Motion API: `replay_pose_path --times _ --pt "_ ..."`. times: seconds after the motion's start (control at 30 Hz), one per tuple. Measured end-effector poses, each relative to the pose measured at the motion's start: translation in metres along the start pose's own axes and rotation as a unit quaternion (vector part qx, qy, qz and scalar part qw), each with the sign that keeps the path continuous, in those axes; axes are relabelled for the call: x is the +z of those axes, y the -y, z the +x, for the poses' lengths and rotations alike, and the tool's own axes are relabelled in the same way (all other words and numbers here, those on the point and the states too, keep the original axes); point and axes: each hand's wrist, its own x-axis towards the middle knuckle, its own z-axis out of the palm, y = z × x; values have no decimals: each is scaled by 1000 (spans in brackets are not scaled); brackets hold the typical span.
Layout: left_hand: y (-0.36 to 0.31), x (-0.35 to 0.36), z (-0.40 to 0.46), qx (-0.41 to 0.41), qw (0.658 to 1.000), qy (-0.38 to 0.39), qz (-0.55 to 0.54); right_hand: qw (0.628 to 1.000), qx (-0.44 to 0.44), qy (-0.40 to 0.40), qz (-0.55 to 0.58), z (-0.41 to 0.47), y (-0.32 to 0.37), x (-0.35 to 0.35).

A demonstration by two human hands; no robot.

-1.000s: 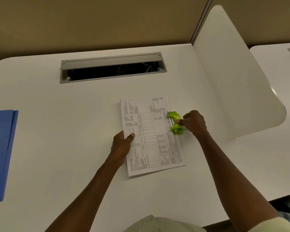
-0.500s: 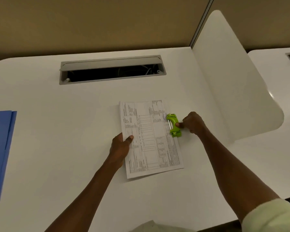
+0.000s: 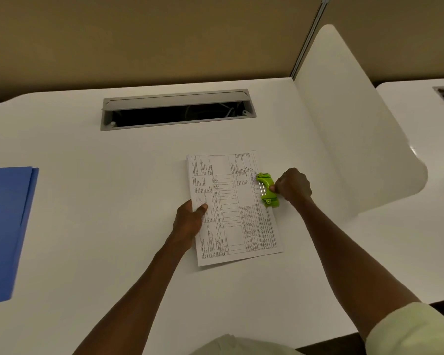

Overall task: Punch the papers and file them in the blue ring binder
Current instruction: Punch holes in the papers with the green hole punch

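Printed papers (image 3: pixel 235 208) lie flat on the white desk (image 3: pixel 113 201), long edge running away from me. My left hand (image 3: pixel 190 219) grips their left edge, thumb on top. A small lime-green hole punch (image 3: pixel 267 189) sits over the papers' right edge, and my right hand (image 3: pixel 291 187) is closed on its outer side. The blue ring binder (image 3: pixel 5 226) lies shut at the far left of the desk, partly out of frame.
A grey cable slot (image 3: pixel 177 110) with its lid raised is set into the desk behind the papers. A white curved divider panel (image 3: pixel 349 119) stands at the right, with a neighbouring desk (image 3: pixel 426 119) beyond it.
The hole punch and my right hand have stayed on the papers' right edge, shifting only slightly. My head has tilted, so the whole scene sits a little lower in view.
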Motion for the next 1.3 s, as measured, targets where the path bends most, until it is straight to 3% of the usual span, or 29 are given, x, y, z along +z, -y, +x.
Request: replay_pose_path --times 0.27,1.3 --pt "3 0 0 -6 1000 4 -4 996 -82 -21 10 -24 9 -4" --pt "36 -48 -6 -22 997 -42 -67 997 -34 8 75 -18 1 -6"
